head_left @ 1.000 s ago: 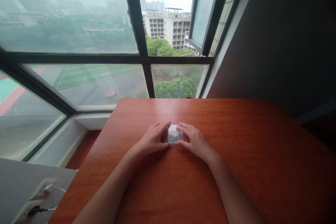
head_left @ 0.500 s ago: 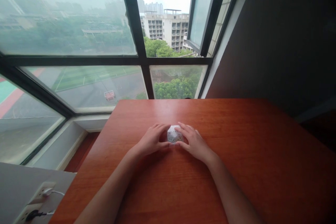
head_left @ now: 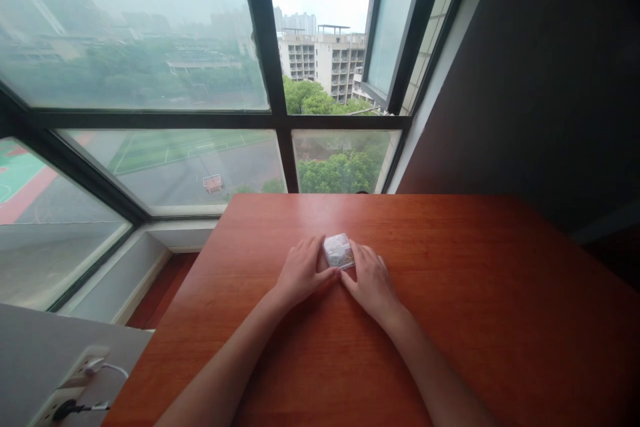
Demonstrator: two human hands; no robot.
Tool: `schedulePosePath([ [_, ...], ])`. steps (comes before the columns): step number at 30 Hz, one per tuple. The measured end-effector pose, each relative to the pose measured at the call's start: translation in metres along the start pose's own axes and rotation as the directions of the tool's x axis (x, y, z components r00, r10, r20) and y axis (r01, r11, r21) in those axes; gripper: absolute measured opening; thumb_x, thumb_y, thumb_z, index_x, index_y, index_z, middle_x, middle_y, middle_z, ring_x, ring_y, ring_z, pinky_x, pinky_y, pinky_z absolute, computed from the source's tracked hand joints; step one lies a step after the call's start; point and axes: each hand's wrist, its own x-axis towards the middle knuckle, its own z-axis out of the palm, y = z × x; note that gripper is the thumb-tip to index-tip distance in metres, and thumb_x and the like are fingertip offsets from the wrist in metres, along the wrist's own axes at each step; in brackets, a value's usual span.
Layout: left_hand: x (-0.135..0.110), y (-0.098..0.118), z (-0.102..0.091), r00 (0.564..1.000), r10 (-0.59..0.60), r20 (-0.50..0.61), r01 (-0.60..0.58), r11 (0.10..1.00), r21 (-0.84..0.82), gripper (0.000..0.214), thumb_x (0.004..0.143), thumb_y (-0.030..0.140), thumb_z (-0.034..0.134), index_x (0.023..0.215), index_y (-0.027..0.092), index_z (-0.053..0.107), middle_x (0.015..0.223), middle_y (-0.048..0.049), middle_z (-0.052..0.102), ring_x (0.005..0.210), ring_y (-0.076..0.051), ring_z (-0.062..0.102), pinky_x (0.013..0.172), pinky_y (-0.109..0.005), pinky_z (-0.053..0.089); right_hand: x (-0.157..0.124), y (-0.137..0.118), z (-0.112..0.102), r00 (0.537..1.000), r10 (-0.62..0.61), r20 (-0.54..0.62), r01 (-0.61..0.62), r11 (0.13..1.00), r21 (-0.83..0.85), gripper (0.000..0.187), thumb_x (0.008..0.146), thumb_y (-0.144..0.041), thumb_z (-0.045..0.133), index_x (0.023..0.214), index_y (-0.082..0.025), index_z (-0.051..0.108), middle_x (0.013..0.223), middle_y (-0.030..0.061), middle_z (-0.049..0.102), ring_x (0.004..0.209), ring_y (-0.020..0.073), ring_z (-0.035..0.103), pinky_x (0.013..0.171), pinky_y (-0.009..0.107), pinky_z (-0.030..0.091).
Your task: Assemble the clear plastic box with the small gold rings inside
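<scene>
A small clear box [head_left: 339,251] with a whitish top is on the wooden table, turned slightly askew. Thin curled pieces show faintly through its side, too small to name. My left hand [head_left: 304,267] grips its left side, with the thumb along the near edge. On the opposite side my right hand [head_left: 369,275] closes round it, fingers on the right edge and thumb near the front corner. The two thumb tips almost meet in front of the box. Parts of its sides are hidden behind my fingers.
The reddish-brown table [head_left: 450,293] reaches to the window wall. Behind it are dark window frames [head_left: 200,120], with one pane [head_left: 390,40] swung outward. A wall socket with plugs [head_left: 65,407] is at the lower left, and a grey wall [head_left: 525,100] stands at the right.
My hands have closed in on the box, and it now sits turned at an angle. The whole view has shifted slightly.
</scene>
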Motion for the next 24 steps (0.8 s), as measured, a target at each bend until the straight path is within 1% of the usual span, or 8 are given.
schedulePosePath([
  [3, 0.0, 0.001, 0.001, 0.999, -0.037, -0.011, 0.037, 0.999, -0.029, 0.065, 0.074, 0.048, 0.069, 0.128, 0.02, 0.046, 0.121, -0.0119, 0.059, 0.109, -0.029, 0.056, 0.091, -0.042, 0.043, 0.001, 0.006, 0.006, 0.999, 0.02, -0.028, -0.019, 0.999, 0.035, 0.055, 0.082, -0.034, 0.06, 0.132, -0.013, 0.046, 0.122, 0.0164, 0.058, 0.114, 0.0287, 0.051, 0.095, 0.044, 0.042],
  [6, 0.0, 0.001, 0.002, 0.998, -0.055, -0.021, 0.055, 0.998, -0.041, 0.063, 0.074, 0.052, 0.068, 0.123, 0.02, 0.048, 0.116, -0.0108, 0.061, 0.104, -0.028, 0.058, 0.088, -0.041, 0.044, 0.002, 0.011, 0.01, 0.997, 0.028, -0.067, -0.021, 0.995, 0.092, 0.053, 0.082, -0.036, 0.062, 0.129, -0.015, 0.049, 0.118, 0.0154, 0.059, 0.112, 0.0283, 0.052, 0.095, 0.044, 0.044],
  [11, 0.0, 0.0, 0.006, 0.997, -0.053, -0.06, 0.051, 0.998, -0.035, 0.061, 0.074, 0.053, 0.068, 0.122, 0.021, 0.048, 0.115, -0.0098, 0.062, 0.103, -0.028, 0.059, 0.087, -0.041, 0.044, 0.0, 0.007, 0.012, 0.996, 0.043, -0.081, -0.034, 0.993, 0.112, 0.048, 0.083, -0.032, 0.059, 0.128, -0.016, 0.049, 0.118, 0.0139, 0.06, 0.11, 0.0273, 0.053, 0.095, 0.042, 0.044],
  [13, 0.0, 0.001, 0.008, 0.995, -0.062, -0.082, 0.059, 0.998, -0.031, 0.061, 0.073, 0.051, 0.069, 0.122, 0.021, 0.048, 0.114, -0.0095, 0.063, 0.102, -0.028, 0.059, 0.087, -0.041, 0.044, -0.001, 0.001, 0.012, 0.996, 0.044, -0.083, -0.038, 0.997, 0.073, 0.054, 0.083, -0.029, 0.057, 0.134, -0.015, 0.043, 0.122, 0.015, 0.058, 0.112, 0.0278, 0.052, 0.095, 0.043, 0.042],
  [16, 0.0, 0.004, 0.011, 0.993, -0.074, -0.095, 0.07, 0.996, -0.048, 0.059, 0.071, 0.047, 0.072, 0.118, 0.02, 0.049, 0.11, -0.0086, 0.064, 0.097, -0.026, 0.06, 0.085, -0.039, 0.045, -0.002, -0.005, 0.012, 0.995, 0.044, -0.095, -0.043, 0.999, 0.006, 0.069, 0.08, -0.034, 0.06, 0.141, -0.014, 0.035, 0.129, 0.0171, 0.053, 0.117, 0.0306, 0.048, 0.096, 0.045, 0.04],
  [18, 0.0, 0.006, 0.012, 0.992, -0.084, -0.096, 0.078, 0.995, -0.063, 0.055, 0.071, 0.043, 0.073, 0.115, 0.02, 0.051, 0.106, -0.0074, 0.065, 0.095, -0.026, 0.061, 0.083, -0.039, 0.046, -0.002, -0.007, 0.011, 0.993, 0.067, -0.099, -0.07, 0.997, -0.028, 0.072, 0.079, -0.038, 0.061, 0.141, -0.013, 0.034, 0.128, 0.0181, 0.054, 0.116, 0.0319, 0.048, 0.095, 0.046, 0.039],
  [20, 0.0, 0.008, 0.012, 0.993, -0.083, -0.089, 0.075, 0.993, -0.091, 0.05, 0.075, 0.042, 0.07, 0.116, 0.021, 0.051, 0.105, -0.0065, 0.066, 0.096, -0.025, 0.062, 0.084, -0.039, 0.047, 0.0, -0.006, 0.011, 0.989, 0.108, -0.101, -0.113, 0.992, -0.048, 0.072, 0.08, -0.04, 0.061, 0.14, -0.012, 0.035, 0.122, 0.0186, 0.057, 0.112, 0.0323, 0.05, 0.093, 0.046, 0.04],
  [24, -0.001, 0.007, 0.011, 0.997, -0.044, -0.071, 0.031, 0.984, -0.177, 0.054, 0.083, 0.042, 0.062, 0.129, 0.022, 0.043, 0.119, -0.0088, 0.063, 0.105, -0.025, 0.061, 0.089, -0.038, 0.047, 0.004, 0.004, 0.008, 0.975, 0.167, -0.148, -0.175, 0.984, -0.044, 0.074, 0.079, -0.045, 0.062, 0.139, -0.01, 0.037, 0.119, 0.0187, 0.06, 0.11, 0.0322, 0.052, 0.092, 0.043, 0.041],
])
